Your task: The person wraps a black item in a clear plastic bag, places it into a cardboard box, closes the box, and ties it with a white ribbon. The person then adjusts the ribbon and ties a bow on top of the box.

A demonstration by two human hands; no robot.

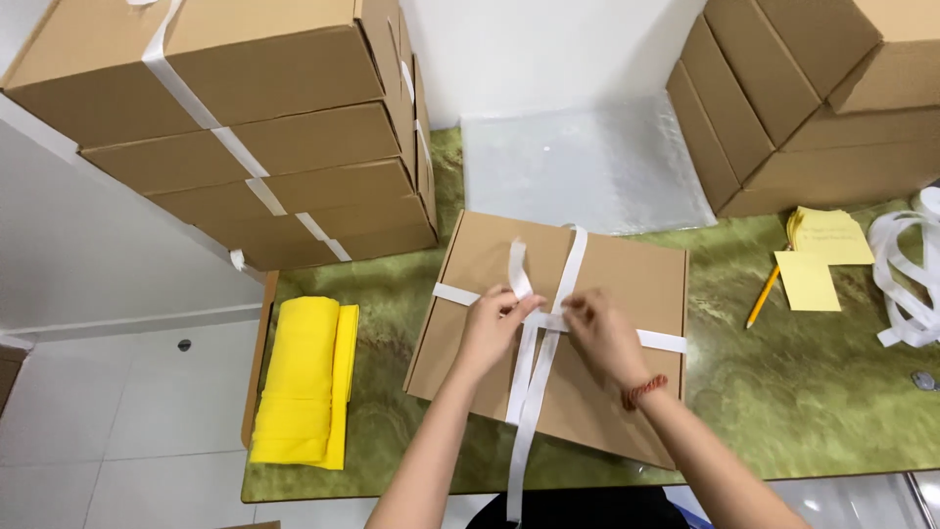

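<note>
A flat brown cardboard box point(627, 284) lies on the green marbled table point(783, 392). White ribbon point(534, 382) crosses over its lid, with loose ends trailing toward the near edge. My left hand point(487, 328) pinches a ribbon end near the crossing at the middle of the lid. My right hand point(602, 333), with a red bracelet on its wrist, grips the ribbon just to the right of the crossing. Both hands rest on the box top.
A stack of ribbon-tied boxes point(255, 127) stands at the back left, plain boxes point(803, 108) at the back right. Folded yellow cloth point(304, 382) lies at the left edge. Yellow notes point(822, 255), a pencil point(763, 297), loose ribbon point(911, 284) and a clear plastic sheet point(587, 167) are nearby.
</note>
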